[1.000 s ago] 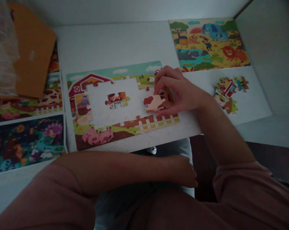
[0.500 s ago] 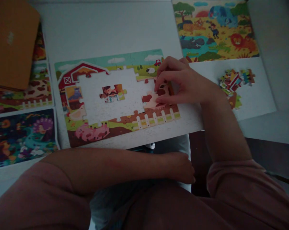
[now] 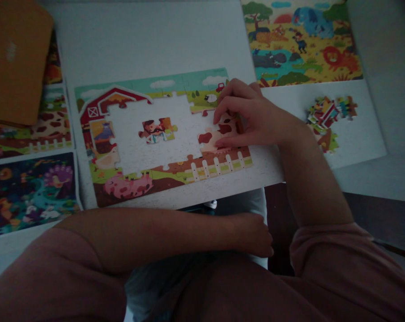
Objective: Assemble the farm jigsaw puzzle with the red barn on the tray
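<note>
A partly built farm puzzle (image 3: 162, 174) with a red barn, a pink pig and a white fence lies on the white table (image 3: 148, 40). My right hand (image 3: 252, 118) rests on its right side, fingers pinched on a brown-and-white cow piece (image 3: 211, 139) lying flat in the gap. A loose farmer piece (image 3: 157, 129) sits alone in the bare white middle. My left hand (image 3: 254, 235) hangs below the table edge against my lap, fingers curled, holding nothing I can see.
A finished safari picture (image 3: 303, 42) lies at the back right, with a heap of loose pieces (image 3: 328, 116) below it. Two more puzzle pictures (image 3: 27, 192) lie at the left, under an orange card (image 3: 16, 62). The table's front edge runs just below the farm puzzle.
The cow piece came down from a raised tilt to lie flat at the puzzle's right side. My view shifted down and closer. The left hand stayed put.
</note>
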Available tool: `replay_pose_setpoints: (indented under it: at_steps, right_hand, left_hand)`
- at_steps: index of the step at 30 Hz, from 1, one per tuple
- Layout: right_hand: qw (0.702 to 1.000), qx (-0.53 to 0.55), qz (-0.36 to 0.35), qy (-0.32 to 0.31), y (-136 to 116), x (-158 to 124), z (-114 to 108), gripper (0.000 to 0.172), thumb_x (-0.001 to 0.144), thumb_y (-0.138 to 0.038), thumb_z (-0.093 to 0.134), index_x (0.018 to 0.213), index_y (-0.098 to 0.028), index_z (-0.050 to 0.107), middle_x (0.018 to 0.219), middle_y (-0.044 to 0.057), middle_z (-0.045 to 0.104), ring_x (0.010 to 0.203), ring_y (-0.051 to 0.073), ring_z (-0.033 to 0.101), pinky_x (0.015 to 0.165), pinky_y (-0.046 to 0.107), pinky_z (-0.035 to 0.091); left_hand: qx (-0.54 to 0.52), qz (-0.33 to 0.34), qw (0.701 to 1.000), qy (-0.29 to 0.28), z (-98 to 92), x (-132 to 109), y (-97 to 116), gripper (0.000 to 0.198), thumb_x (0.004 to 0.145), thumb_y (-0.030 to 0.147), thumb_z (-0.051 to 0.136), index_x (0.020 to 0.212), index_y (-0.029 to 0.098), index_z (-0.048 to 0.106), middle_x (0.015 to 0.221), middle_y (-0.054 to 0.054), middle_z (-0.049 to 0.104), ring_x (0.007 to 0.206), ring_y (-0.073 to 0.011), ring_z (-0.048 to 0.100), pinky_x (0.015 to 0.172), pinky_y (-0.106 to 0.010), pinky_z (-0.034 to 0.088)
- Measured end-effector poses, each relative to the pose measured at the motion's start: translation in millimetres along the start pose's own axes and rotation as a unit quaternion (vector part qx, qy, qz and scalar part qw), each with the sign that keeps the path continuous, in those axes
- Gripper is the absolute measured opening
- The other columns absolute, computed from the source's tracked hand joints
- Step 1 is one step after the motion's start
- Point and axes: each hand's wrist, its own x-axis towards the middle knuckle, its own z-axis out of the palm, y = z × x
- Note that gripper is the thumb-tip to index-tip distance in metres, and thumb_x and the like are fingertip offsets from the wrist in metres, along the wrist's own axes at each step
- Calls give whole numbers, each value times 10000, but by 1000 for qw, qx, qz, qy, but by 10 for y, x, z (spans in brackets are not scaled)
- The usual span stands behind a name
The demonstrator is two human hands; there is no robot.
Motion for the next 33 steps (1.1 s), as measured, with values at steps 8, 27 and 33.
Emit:
replay_pose_setpoints:
  at_steps: [8,27,33]
  right_hand:
    - [983,50,10,175,29,-13,-109,301,736,-473,669,931,-254,604,938,35,516,862,201,493,736,348,426]
    - [858,-129,384,315,-29,-1912,-254,210,701,-397,712,846,-267,636,852,32,566,667,193,513,655,393,468]
    - [867,-103,385,300,-12,-1807,-237,164,726,-361,695,865,-288,646,865,38,569,747,210,555,673,391,491]
  left_hand:
    - [19,-8,1000,1,-7,-19,18,130,819,147,521,805,215,632,759,-29,669,716,-220,633,504,-320,335]
    - [51,-45,997,-26,-243,-14,28,57,818,194,556,807,198,611,775,-9,645,715,-157,554,634,-288,290]
    - [54,-47,997,-30,-283,-5,33,51,822,201,559,814,205,609,777,-2,641,715,-158,553,648,-288,303]
